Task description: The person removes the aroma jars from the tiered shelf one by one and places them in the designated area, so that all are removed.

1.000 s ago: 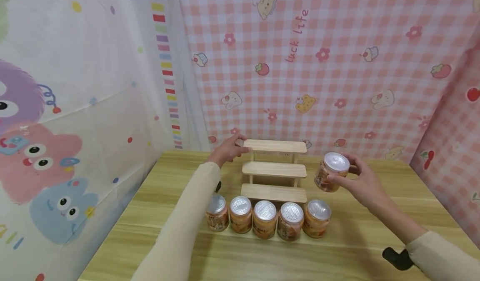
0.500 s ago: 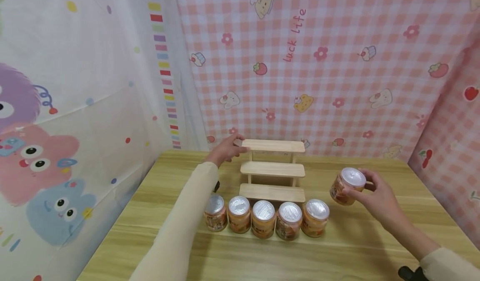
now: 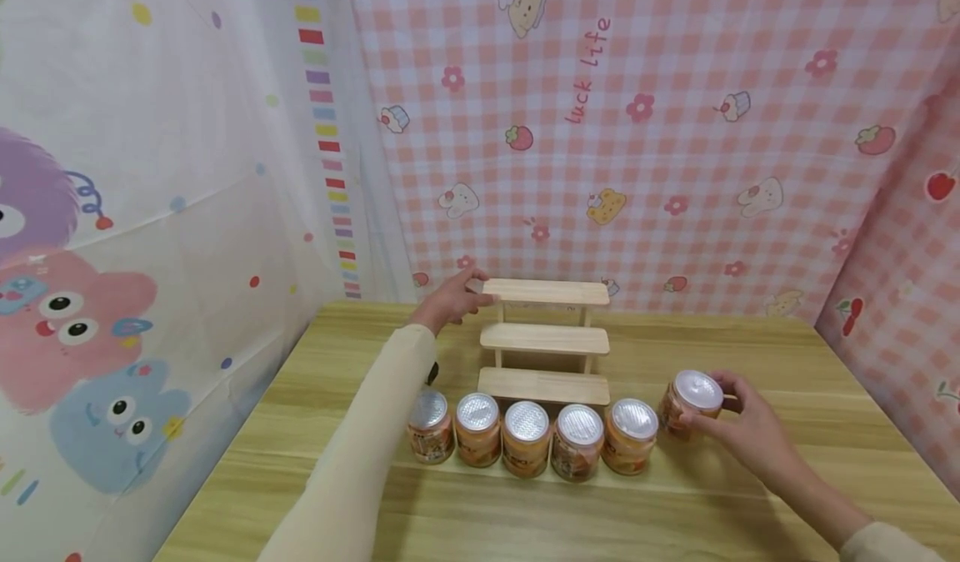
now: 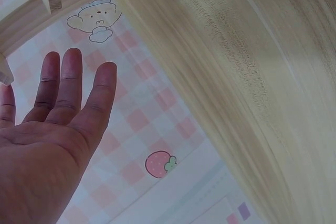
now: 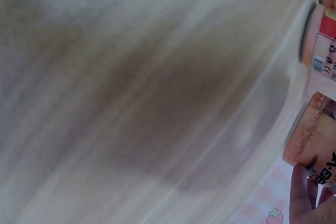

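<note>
A three-tier wooden display shelf point(image 3: 545, 339) stands at the middle back of the table. My left hand point(image 3: 452, 299) holds the left end of its top board between thumb and fingers. In the left wrist view, several fingers point(image 4: 71, 85) extend straight beside the wood. My right hand point(image 3: 753, 429) grips a jar point(image 3: 697, 389) with a silvery lid and orange label, thumb on the near side and fingers behind. This jar is at the right end of a row of similar jars point(image 3: 527, 439) in front of the shelf. The right wrist view shows the gripped jar point(image 5: 315, 135) tilted.
Wood-grain table point(image 3: 525, 520) surrounds the jars and shelf. Behind them hangs a pink checked curtain point(image 3: 600, 153). A white cartoon-printed sheet point(image 3: 210, 320) borders the left side, and more pink cloth point(image 3: 915, 270) borders the right.
My right hand has carried its jar from beside the shelf, first rightward, then down and nearer, to the row's right end. My left hand has stayed at the shelf.
</note>
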The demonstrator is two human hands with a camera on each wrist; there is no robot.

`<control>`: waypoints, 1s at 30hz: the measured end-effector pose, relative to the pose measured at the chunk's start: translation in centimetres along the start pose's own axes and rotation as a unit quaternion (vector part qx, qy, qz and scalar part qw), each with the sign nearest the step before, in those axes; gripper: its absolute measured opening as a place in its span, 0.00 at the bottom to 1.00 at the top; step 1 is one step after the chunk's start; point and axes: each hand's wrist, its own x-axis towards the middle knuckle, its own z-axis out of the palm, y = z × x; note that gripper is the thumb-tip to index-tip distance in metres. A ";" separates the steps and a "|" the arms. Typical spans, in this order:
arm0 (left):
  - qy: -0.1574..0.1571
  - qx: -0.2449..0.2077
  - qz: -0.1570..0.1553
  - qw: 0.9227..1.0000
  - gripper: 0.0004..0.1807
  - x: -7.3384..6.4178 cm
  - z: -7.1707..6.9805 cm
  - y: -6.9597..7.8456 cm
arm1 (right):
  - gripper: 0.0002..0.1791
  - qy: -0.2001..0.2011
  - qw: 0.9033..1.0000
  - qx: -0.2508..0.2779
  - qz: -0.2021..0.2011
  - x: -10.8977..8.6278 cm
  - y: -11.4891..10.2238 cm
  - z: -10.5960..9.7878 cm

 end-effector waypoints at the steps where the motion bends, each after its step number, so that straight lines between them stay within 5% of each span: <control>1: -0.001 0.001 -0.001 1.000 0.26 0.0 0.0 0.0 | 0.43 -0.002 1.000 -0.001 0.001 -0.1 0.2 0.1; 21: 0.001 0.003 0.004 1.000 0.26 -0.1 0.2 0.0 | 0.43 -0.015 1.000 -0.016 -0.002 -1.6 2.0 1.6; 30: 0.017 0.066 0.065 0.996 0.31 -0.5 -0.5 -0.3 | 0.39 -0.032 0.999 -0.022 0.012 -0.6 1.6 0.6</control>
